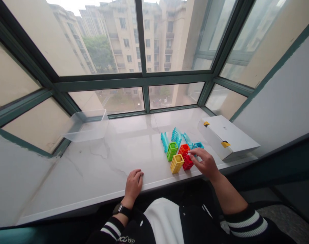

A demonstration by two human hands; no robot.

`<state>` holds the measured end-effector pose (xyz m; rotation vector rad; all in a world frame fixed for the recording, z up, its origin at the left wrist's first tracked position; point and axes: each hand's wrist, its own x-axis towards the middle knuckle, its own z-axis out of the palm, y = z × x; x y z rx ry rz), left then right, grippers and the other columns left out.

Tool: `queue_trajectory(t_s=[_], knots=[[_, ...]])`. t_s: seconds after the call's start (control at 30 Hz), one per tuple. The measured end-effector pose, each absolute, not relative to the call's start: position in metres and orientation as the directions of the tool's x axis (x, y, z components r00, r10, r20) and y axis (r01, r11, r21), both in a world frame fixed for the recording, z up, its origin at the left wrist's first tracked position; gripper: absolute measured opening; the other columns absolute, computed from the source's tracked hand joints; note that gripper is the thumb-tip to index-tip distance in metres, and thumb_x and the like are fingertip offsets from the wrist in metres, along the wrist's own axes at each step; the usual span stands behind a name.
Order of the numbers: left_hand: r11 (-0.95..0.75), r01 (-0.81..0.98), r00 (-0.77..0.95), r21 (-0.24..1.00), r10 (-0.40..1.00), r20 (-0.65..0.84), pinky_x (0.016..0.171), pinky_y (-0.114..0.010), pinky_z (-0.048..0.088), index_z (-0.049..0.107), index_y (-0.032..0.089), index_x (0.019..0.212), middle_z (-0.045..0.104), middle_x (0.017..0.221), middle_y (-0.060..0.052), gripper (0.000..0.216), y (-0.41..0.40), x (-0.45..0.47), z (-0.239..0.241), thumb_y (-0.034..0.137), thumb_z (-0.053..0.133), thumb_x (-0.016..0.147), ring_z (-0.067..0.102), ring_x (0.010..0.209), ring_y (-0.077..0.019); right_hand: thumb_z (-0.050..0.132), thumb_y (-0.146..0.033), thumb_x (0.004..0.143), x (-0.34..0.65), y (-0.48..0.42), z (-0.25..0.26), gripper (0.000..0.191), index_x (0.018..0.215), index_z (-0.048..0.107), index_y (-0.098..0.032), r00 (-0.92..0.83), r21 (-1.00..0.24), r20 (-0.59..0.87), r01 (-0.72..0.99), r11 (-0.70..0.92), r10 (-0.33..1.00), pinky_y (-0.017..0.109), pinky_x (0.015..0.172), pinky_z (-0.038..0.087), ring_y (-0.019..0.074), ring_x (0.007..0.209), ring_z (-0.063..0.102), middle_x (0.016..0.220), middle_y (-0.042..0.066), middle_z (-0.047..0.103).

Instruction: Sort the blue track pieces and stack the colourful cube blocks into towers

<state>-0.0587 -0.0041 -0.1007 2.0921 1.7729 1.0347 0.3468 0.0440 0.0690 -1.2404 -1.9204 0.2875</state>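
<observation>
My right hand [205,163] reaches in from the right with thumb and index finger pinched together at the top of a front red hollow block [187,164]. Whether anything small is between the fingertips is hidden. Just behind stands a second red block [184,149]. To their left are an upright yellow block [177,164] and a green block [172,151]. Beyond them lie translucent blue track pieces, including a curved one [176,135] and a straight one [164,142]. My left hand [134,183] rests on the sill's front edge, fingers curled together, holding nothing visible.
A clear plastic bin [87,130] stands at the back left of the marble sill [103,162]. On the right is a white box [227,134] with yellow-and-black tabs. Green-framed windows [101,82] enclose the sill. A blue square piece [198,145] lies behind my right hand.
</observation>
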Motion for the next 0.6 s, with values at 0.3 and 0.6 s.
queue_trajectory(t_s=[0.3,0.6], knots=[[-0.251,0.765,0.032,0.593,0.935,0.354,0.107,-0.053,0.056,0.075,0.027,0.1,0.074,0.119,-0.01,0.025,-0.006,-0.058,-0.098,0.023,0.05,0.098,0.069,0.115,-0.0295,0.076,-0.024,0.086,0.308,0.065,0.068,0.046,0.132,0.072,-0.027,-0.522,-0.395,0.221,0.724,0.565,0.824,0.051,0.103,0.057,0.0313,0.117,0.069,0.127,0.01,0.073],[-0.227,0.683,-0.002,0.694,0.95,0.313,0.112,-0.053,0.052,0.063,0.024,0.133,0.07,0.131,-0.012,0.036,-0.007,-0.063,-0.09,0.04,0.051,0.103,0.065,0.126,-0.0297,0.072,-0.015,0.084,0.294,0.05,0.093,0.044,0.127,0.069,-0.028,-0.563,-0.522,0.194,0.634,0.57,0.803,0.045,0.105,0.055,0.0281,0.12,0.067,0.126,0.008,0.071]])
